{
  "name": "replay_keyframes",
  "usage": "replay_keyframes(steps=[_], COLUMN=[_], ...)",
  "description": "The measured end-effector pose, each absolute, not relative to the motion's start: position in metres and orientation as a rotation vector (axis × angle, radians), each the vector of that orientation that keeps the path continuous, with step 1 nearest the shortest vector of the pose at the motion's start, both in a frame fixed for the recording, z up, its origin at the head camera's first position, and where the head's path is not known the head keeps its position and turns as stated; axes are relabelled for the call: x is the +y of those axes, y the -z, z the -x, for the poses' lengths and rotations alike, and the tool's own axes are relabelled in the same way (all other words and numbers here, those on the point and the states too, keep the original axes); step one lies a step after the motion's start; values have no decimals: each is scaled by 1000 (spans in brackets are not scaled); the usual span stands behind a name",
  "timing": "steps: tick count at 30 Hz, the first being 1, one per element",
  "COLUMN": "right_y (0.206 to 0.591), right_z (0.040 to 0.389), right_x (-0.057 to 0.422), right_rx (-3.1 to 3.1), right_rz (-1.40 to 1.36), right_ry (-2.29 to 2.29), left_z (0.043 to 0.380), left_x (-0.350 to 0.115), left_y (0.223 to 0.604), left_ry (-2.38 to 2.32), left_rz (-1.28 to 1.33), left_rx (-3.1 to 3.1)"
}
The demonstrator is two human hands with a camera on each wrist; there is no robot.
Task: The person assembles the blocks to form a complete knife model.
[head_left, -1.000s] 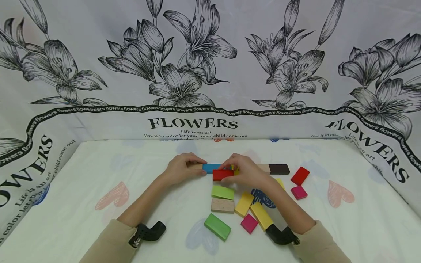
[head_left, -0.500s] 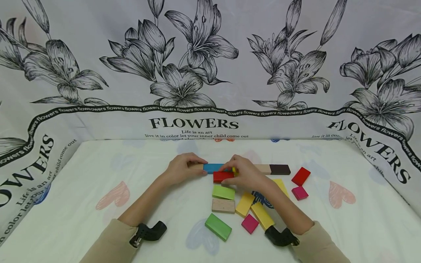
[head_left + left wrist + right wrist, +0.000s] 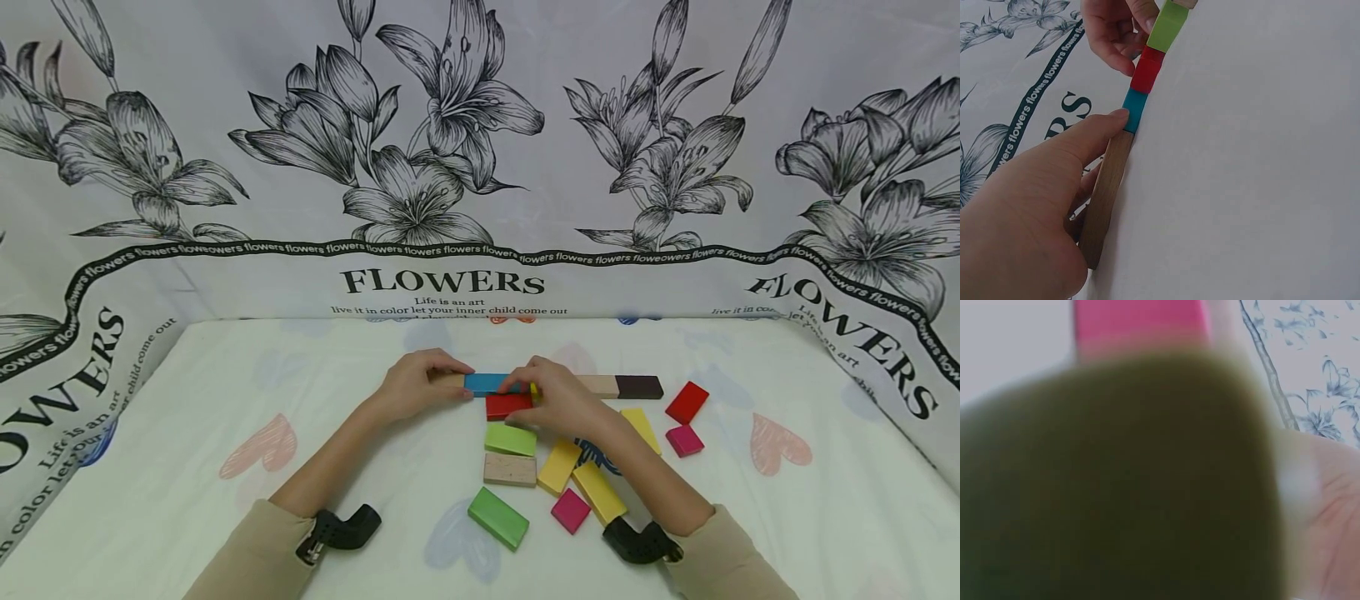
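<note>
In the head view my left hand (image 3: pixel 417 385) holds a plain wooden block (image 3: pixel 1105 200) between thumb and fingers. Its thumb tip reaches the joint with the blue block (image 3: pixel 483 383). My right hand (image 3: pixel 558 396) pinches a red block (image 3: pixel 504 407), index finger on the far side and thumb near its front edge. The red block lies against the front of the blue one. Just in front come a light green block (image 3: pixel 510 438) and another wooden block (image 3: pixel 509 469). Rightward, the row continues with a wooden block (image 3: pixel 597 386) and a dark brown block (image 3: pixel 639 387).
Loose on the patterned cloth (image 3: pixel 337 500) lie a green block (image 3: pixel 498 517), yellow blocks (image 3: pixel 598 493), a pink block (image 3: pixel 570 510), another pink block (image 3: pixel 685 439) and another red block (image 3: pixel 687 402). A blurred dark shape covers most of the right wrist view.
The red block has come slightly nearer the wearer and down, off the blue block's front edge, with the right fingers still on it. The left hand has stayed in place.
</note>
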State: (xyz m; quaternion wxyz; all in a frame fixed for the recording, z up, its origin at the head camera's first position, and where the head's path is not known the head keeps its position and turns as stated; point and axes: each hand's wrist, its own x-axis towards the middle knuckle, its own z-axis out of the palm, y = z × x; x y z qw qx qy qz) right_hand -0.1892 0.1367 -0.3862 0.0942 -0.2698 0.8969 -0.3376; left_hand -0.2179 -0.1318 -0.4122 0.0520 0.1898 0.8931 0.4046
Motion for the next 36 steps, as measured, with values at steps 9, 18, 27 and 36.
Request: replay_keyframes(steps=[9, 18, 27, 36], right_y=[386, 386, 387, 384], right_z=[188, 188, 188, 189], right_x=[135, 134, 133, 134], right_rx=[2673, 2693, 2708, 2691], right_rz=[752, 741, 730, 743], right_ry=[982, 963, 945, 997], left_z=[218, 217, 218, 218], left_x=[-131, -132, -133, -134], left_y=[413, 413, 414, 415], left_ry=[-1223, -1226, -1222, -1249], left_rz=[-578, -584, -586, -608], left_rx=[2722, 2726, 2730, 2722])
